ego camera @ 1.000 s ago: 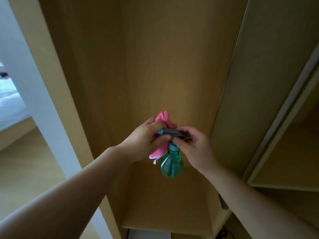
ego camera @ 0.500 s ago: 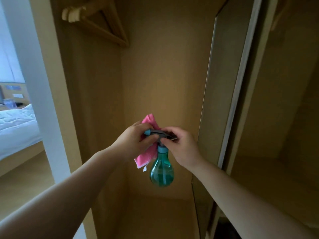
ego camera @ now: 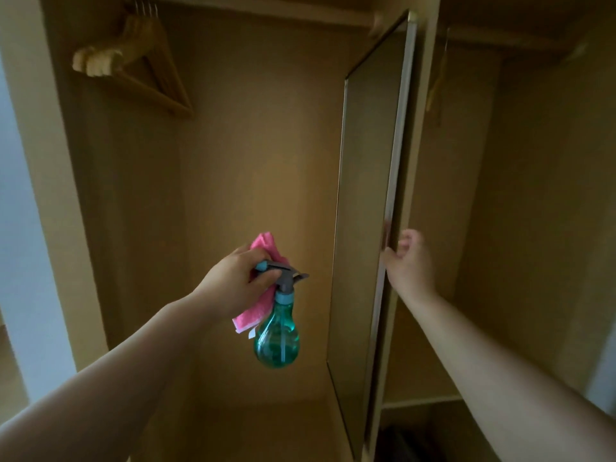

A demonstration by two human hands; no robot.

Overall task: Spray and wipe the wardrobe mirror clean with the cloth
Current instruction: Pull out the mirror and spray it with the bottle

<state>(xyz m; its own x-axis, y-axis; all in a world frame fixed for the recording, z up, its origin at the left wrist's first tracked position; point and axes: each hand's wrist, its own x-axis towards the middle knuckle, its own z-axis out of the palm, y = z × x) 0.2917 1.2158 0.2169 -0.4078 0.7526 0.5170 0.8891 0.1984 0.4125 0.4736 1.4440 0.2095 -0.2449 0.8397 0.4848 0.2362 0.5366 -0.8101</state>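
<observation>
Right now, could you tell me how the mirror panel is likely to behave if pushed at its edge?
The mirror panel looks tall and thin, so it probably swings easily. The right hand touches its outer edge, which likely gives good leverage. Being glass, it seems fragile.

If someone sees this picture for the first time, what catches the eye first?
The teal spray bottle and pink cloth, both held in the left hand at the centre of the wardrobe. To the right, the right hand touches the edge of the tall mirror. Wooden hangers hang at the upper left.
</observation>
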